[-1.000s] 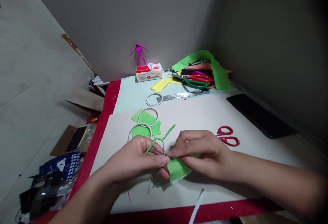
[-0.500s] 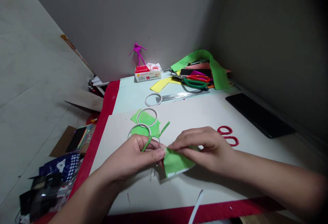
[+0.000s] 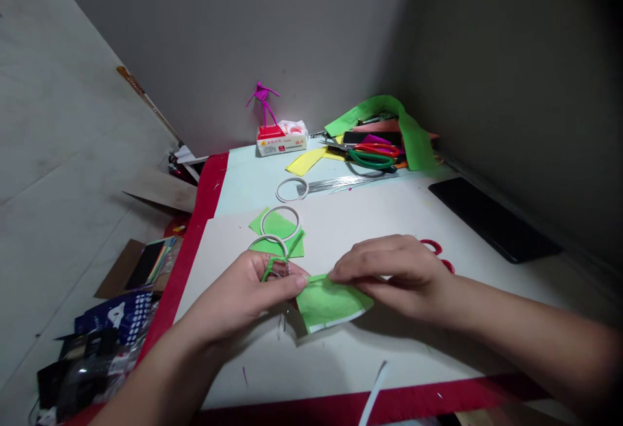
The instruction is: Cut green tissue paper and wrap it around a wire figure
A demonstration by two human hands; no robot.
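Observation:
My left hand [image 3: 263,289] is closed round a thin wire frame [image 3: 281,267] partly wrapped in green strip. Its thumb also presses on the left end of a green crepe paper piece [image 3: 327,304]. The thumb and fingers of my right hand [image 3: 394,273] pinch the same piece along its upper edge. A white strip runs along the paper's lower edge. Bare wire ends hang below my left hand. Just beyond that hand, two white tape rings [image 3: 281,208] rest over other green paper pieces [image 3: 294,244].
Red-handled scissors [image 3: 433,245] are partly hidden behind my right hand. A black phone [image 3: 491,219] lies at the right. Farther back are a wire bundle [image 3: 341,184], scissors with red and green handles [image 3: 372,155], a yellow strip [image 3: 306,162] and a magenta figure [image 3: 263,96] on a small box [image 3: 282,142].
The green paper has spread flatter between my hands. My left hand's wire frame has tilted left and down, and my right hand now covers more of the red scissors.

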